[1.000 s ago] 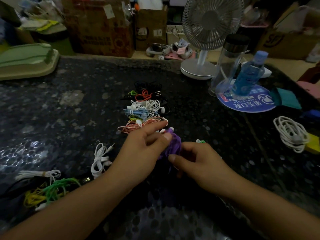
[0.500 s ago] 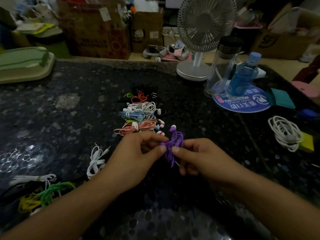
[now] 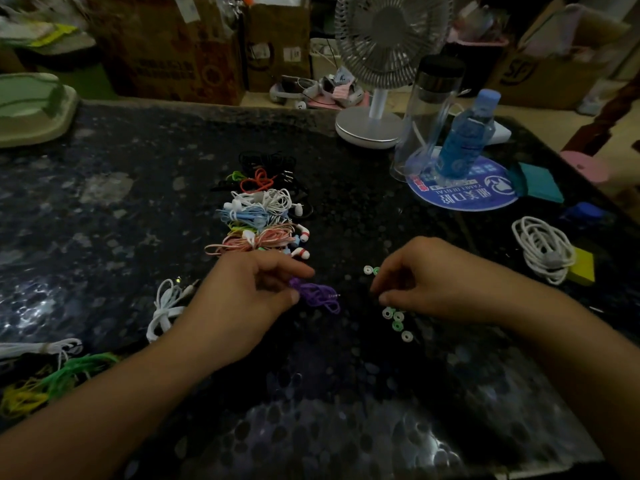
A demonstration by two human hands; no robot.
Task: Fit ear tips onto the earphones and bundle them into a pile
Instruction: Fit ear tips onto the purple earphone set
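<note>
- Worktop (image 3: pixel 104 244): dark speckled stone, glossy, patchy reflections.
- Beyond far edge: cardboard boxes (image 3: pixel 173 46), white desk fan (image 3: pixel 381 64); "SF" legible on one box.
- Blue round mat (image 3: pixel 464 192) under bottle (image 3: pixel 464 136): white characters, upside down, unreadable.
- Left hand (image 3: pixel 239 303): fingers pinching purple earphones (image 3: pixel 317 294).
- Right hand (image 3: pixel 440 278): fingers curled over loose ear tips (image 3: pixel 398 322); grip on any cannot tell.
- Bundled pile (image 3: pixel 259 220) just beyond left hand.

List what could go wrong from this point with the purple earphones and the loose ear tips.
1. The left hand pinches only one end of the purple earphones; the loose coil may unravel.
2. The ear tips lie scattered beside the right hand; it may knock them away.
3. Dim light on the speckled countertop could hide small tips.
</note>
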